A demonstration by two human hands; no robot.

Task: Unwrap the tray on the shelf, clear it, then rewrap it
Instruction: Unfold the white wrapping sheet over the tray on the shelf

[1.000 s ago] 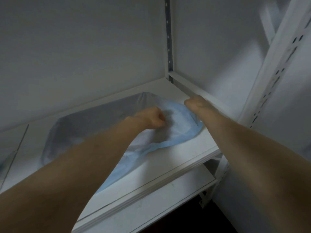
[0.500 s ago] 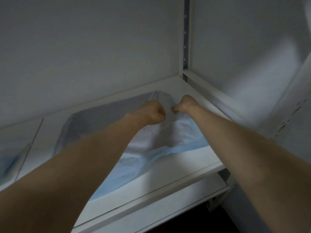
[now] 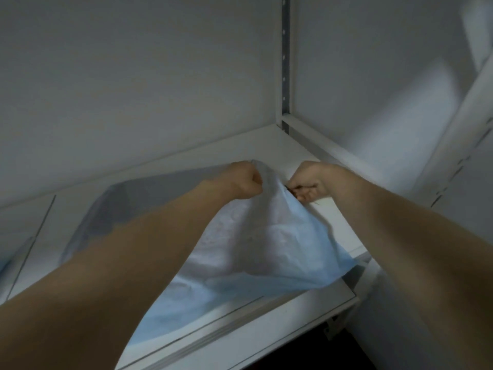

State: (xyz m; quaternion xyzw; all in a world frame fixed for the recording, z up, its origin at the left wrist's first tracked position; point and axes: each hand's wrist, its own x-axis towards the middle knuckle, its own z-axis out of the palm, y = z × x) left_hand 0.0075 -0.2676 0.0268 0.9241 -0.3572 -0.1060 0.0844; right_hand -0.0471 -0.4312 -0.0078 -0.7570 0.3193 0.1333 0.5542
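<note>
A light blue wrap (image 3: 280,244) covers a tray on the white shelf (image 3: 266,324); the tray itself stays hidden under it. The wrap's far part (image 3: 149,198) lies flat in shadow. My left hand (image 3: 246,180) is a fist gripping the wrap's raised far-right edge. My right hand (image 3: 309,185) pinches the same edge a little to the right, and a small dark gap shows under the lifted fabric there. Both forearms reach in from below.
The shelf sits in a white corner, with a back wall (image 3: 133,89) and a slotted metal upright (image 3: 285,62). A side rail (image 3: 333,158) runs along the right edge. Another blue-wrapped item (image 3: 8,265) shows at far left. A lower shelf board (image 3: 266,353) sticks out below.
My right hand went from the wrap's right rim to my left hand, then parted from it again. The wrap's far-right edge now stands higher off the shelf.
</note>
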